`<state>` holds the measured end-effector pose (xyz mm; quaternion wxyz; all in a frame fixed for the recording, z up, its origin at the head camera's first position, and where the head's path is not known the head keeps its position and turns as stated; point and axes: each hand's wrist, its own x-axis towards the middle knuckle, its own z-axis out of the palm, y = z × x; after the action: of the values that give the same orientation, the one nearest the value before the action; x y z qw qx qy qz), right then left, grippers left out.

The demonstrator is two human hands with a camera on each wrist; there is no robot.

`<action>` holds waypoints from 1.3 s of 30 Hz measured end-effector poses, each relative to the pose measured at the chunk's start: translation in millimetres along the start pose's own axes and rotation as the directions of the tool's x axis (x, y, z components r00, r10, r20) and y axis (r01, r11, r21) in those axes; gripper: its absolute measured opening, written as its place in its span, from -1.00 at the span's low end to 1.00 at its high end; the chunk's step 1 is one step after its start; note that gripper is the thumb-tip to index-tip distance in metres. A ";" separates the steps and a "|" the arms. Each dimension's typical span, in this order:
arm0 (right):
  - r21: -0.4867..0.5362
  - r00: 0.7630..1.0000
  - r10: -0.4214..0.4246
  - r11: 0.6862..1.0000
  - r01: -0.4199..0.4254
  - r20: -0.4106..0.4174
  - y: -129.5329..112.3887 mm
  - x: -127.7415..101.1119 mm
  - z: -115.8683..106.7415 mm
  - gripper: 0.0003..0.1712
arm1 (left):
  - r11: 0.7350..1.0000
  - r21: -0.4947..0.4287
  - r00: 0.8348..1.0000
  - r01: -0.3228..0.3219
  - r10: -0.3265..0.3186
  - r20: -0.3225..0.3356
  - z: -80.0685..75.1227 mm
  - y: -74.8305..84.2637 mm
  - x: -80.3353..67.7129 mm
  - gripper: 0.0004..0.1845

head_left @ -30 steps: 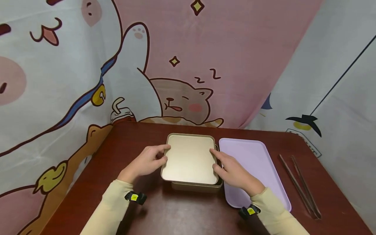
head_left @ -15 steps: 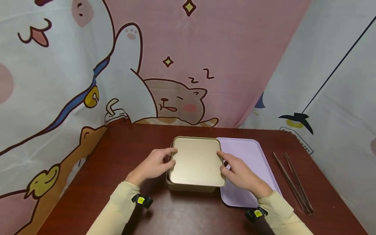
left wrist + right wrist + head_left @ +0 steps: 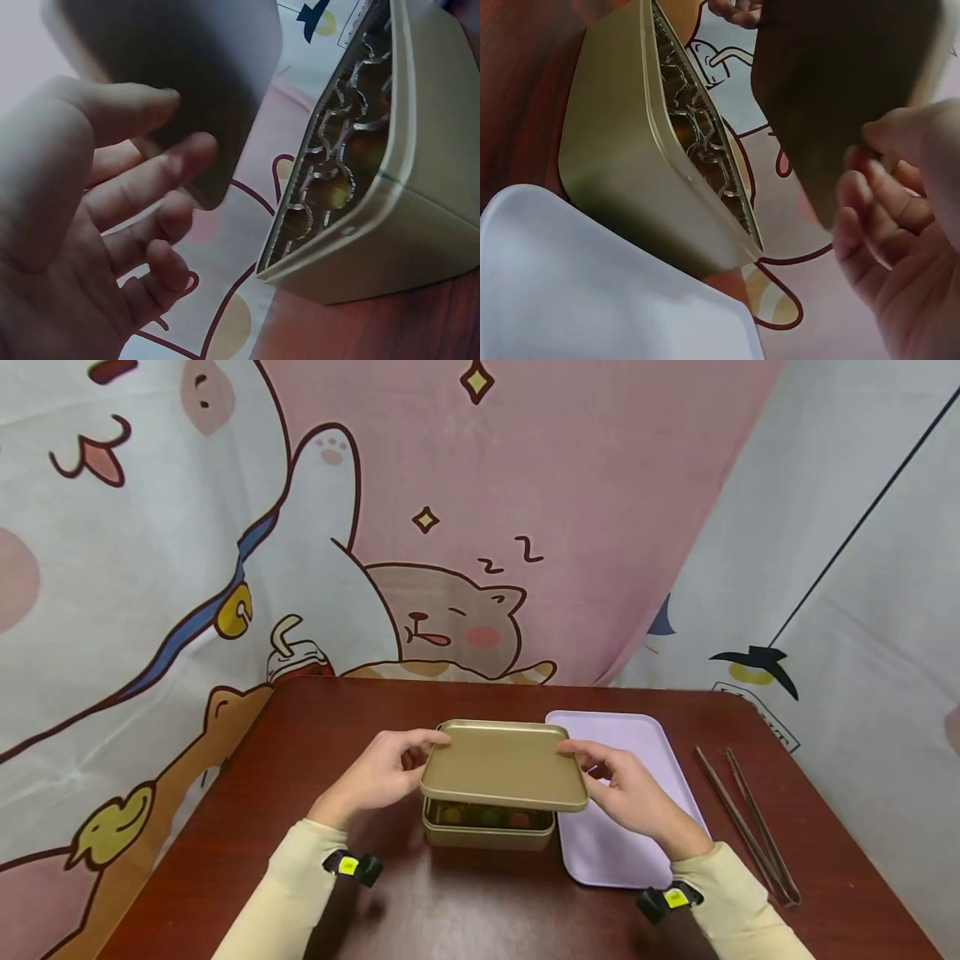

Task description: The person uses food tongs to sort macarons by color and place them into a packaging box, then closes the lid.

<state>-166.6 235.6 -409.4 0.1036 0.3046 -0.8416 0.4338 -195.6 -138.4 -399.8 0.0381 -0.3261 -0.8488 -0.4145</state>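
Head view shows a gold lid (image 3: 502, 766) held level just above its tin box (image 3: 487, 827), which sits on the dark red table (image 3: 465, 902) near the front edge. The left hand (image 3: 378, 775) pinches the lid's left rim and the right hand (image 3: 626, 789) pinches its right rim, thumbs and fingertips curled round the edges. Through the gap at the front, round sweets in orange and green show inside the box; the wrist views show shiny crimped cups lining its rim.

The lid looks like thin sheet metal: stiff, light and smooth, so likely slippery under bare fingers and easy to tilt if one side rises faster. The rolled rim at opposite sides seems the soundest place to hold it, as both hands do now. The box probably weighs more with its filling, and the foil cups look easy to crush.

A pale purple tray (image 3: 645, 752) lies flat just right of the box, partly under the right hand and forearm. Two dark chopsticks (image 3: 742, 822) lie farther right, well apart from the box. A cartoon cloth (image 3: 450, 527) hangs behind the table. Nothing stands between the lid and the tray; the table left of the box shows only bare wood.
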 end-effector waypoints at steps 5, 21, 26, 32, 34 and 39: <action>-0.054 0.994 -0.066 0.997 0.061 -0.092 -7.3 2.3 2.8 -0.71 | 0.999 0.007 0.991 -0.051 0.052 -0.122 -1.5 3.0 0.4 -0.94; -0.015 0.989 0.098 0.995 -0.100 -0.107 -5.8 11.5 22.6 -0.47 | 0.999 -0.022 0.971 0.037 -0.041 -0.234 9.1 2.8 -0.9 -0.36; -0.036 0.987 0.150 0.988 -0.152 -0.059 -1.7 15.3 30.8 -0.20 | 0.999 0.019 0.977 0.038 -0.033 -0.211 14.1 -4.6 -3.4 -0.42; -0.132 0.987 0.158 0.978 -0.161 -0.037 3.7 16.7 37.2 -0.18 | 0.992 0.091 0.985 0.087 -0.071 -0.160 20.3 -13.9 -5.0 -0.38; -0.164 0.990 0.141 0.976 -0.144 -0.030 6.8 16.3 38.5 -0.19 | 0.990 0.110 0.987 0.088 -0.071 -0.143 22.1 -17.0 -5.5 -0.36; -0.221 0.995 0.097 0.971 -0.095 -0.004 15.3 14.8 42.0 -0.21 | 0.985 0.150 0.992 0.086 -0.071 -0.102 26.4 -24.1 -7.3 -0.36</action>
<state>-183.7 202.7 -438.4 0.1125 0.2516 -0.8987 0.3410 -198.5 -133.7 -435.8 0.0876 -0.2681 -0.8876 -0.3643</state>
